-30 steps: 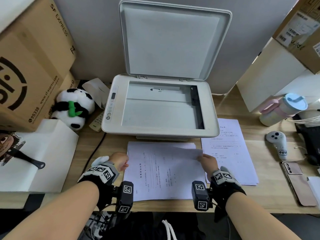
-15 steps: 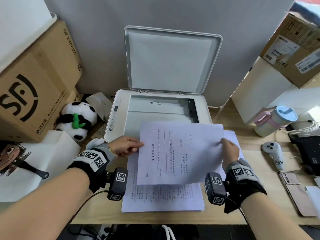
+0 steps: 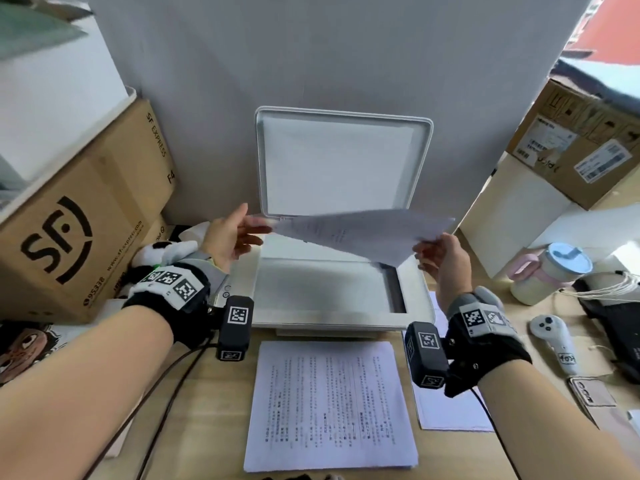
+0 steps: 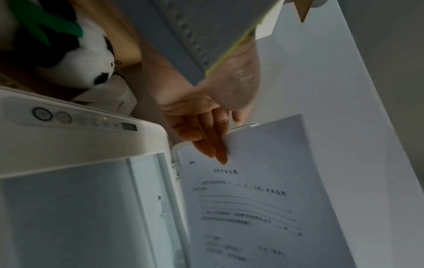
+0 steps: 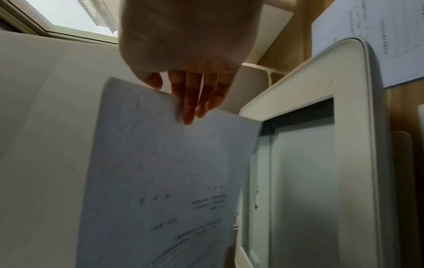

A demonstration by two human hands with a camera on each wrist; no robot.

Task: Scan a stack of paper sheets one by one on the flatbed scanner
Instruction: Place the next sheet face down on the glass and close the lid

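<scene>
A single white printed paper sheet (image 3: pixel 360 233) hangs in the air above the glass bed of the white flatbed scanner (image 3: pixel 414 306), tilted, its printed face turned downward toward the glass, as the wrist views show. The left hand (image 3: pixel 228 237) takes the sheet's edge at 9 o'clock: its grip is a pinch, thumb on one face and the long fingers (image 4: pixel 213 145) lying nearly straight on the other. The right hand (image 3: pixel 445 258) takes the opposite edge at 3 o'clock with the same kind of grip, thumb against the extended fingers (image 5: pixel 190 101). Both wrists wear black bands with square coded markers.

The scanner's white lid (image 3: pixel 341 161) stands raised at 12 o'clock, against the grey wall. On the light wooden counter (image 3: pixel 207 410), at 6 o'clock from the scanner, lies the white stack of printed sheets (image 3: pixel 329 403), flat and squared. A second white pile of sheets (image 3: pixel 446 414) lies just beside it at 3 o'clock, partly hidden by the right wrist.

At 9 o'clock from the scanner sits a black-and-white plush panda (image 4: pixel 84 54) in front of a brown cardboard box (image 3: pixel 79 223). At 3 o'clock, well apart, stands a pale cup with a blue lid (image 3: pixel 550 271).
</scene>
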